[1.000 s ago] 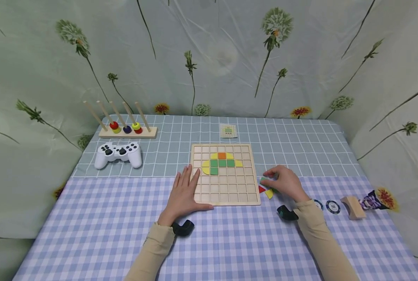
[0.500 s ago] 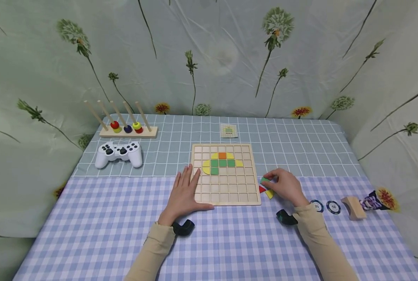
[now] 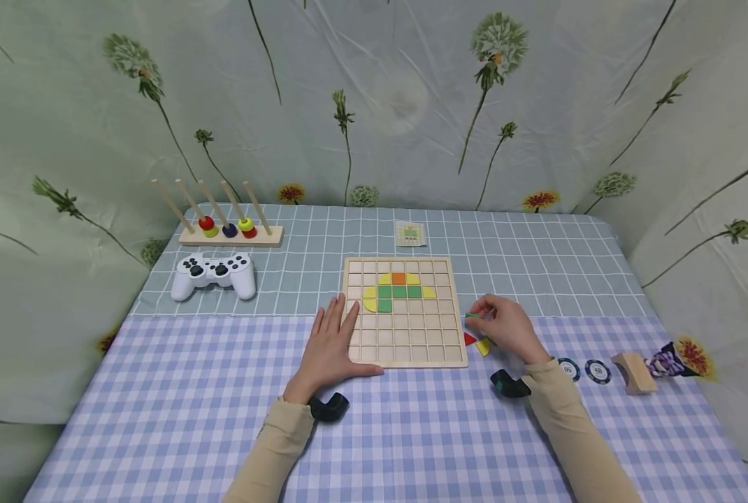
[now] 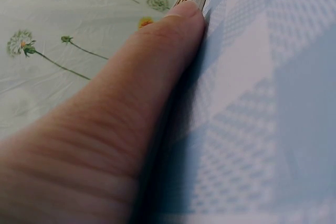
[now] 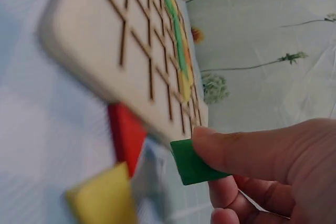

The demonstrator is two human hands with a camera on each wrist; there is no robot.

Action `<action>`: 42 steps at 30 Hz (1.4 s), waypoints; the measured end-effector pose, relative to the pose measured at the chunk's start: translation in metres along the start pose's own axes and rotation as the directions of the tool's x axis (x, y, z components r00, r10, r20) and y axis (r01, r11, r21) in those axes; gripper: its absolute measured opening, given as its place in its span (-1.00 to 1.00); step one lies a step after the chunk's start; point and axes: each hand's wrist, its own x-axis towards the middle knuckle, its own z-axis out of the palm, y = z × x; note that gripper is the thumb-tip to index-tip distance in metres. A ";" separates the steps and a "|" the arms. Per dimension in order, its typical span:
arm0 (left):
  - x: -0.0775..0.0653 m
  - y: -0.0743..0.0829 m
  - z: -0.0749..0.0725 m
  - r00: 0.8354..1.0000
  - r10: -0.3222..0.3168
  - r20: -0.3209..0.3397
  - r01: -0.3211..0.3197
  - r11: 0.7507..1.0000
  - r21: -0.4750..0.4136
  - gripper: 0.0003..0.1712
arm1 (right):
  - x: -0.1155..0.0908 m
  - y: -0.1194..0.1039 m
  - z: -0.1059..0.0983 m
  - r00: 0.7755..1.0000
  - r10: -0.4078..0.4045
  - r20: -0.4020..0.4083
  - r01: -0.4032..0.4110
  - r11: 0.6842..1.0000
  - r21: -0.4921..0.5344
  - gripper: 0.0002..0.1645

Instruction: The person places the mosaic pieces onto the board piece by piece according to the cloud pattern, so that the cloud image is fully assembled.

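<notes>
My right hand pinches a green square tile between thumb and fingers, just off the right edge of the wooden grid board. Below it on the cloth lie a red tile and a yellow tile; part of another green piece shows under the hand. My left hand lies with spread, straight fingers on the board's left side, its thumb along the front edge. Set in the grid are green tiles, an orange tile and yellow curved tiles.
Behind the board lies a small pattern card. At back left are a peg stand with coloured beads and a white game controller. On the right sit two poker chips, a wooden arch block and a purple wrapper.
My right hand has lifted the green tile slightly from beside the red and yellow pieces, tilting it. The left hand stays in place on the board.
</notes>
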 end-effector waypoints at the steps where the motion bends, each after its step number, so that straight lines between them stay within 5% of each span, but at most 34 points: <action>1: 0.000 0.000 0.000 1.000 0.000 -0.001 0.000 1.000 0.000 0.47 | 0.002 -0.002 0.001 1.000 0.004 -0.009 -0.004 1.000 0.009 -0.80; 15: 0.000 0.001 0.002 1.000 -0.009 0.007 0.009 1.000 -0.018 0.47 | 0.036 -0.051 0.041 0.994 -0.105 0.017 0.101 0.982 0.158 -0.86; 25: 0.000 0.002 0.003 1.000 -0.006 -0.001 0.006 1.000 -0.019 0.47 | 0.048 -0.066 0.065 0.994 -0.100 0.047 0.095 0.990 0.102 -0.92; 42: 0.000 0.002 0.000 1.000 -0.011 0.005 0.012 1.000 -0.011 0.48 | 0.050 -0.074 0.073 0.991 -0.134 0.010 0.134 0.991 -0.027 -0.94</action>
